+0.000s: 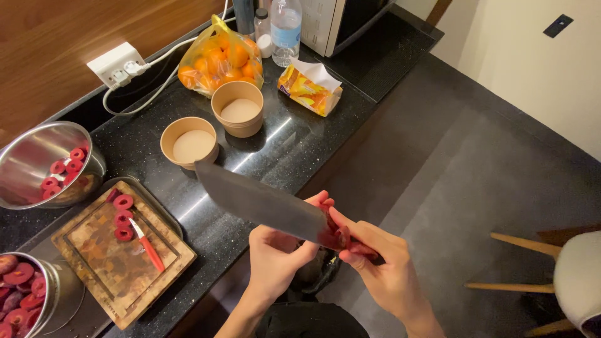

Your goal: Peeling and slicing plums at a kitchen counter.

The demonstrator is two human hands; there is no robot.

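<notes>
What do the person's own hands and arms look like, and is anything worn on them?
Both hands are bare: the left hand and the right hand show no gloves, rings or watch. The forearms in view are bare too, with no sleeves reaching the wrists. Some fingertips of the right hand have red stains. No markings can be made out.

two paper cups, two steel bowls

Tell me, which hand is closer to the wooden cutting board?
Left. The left hand is beside the cutting board; the right hand holds the cleaver farther away.
</notes>
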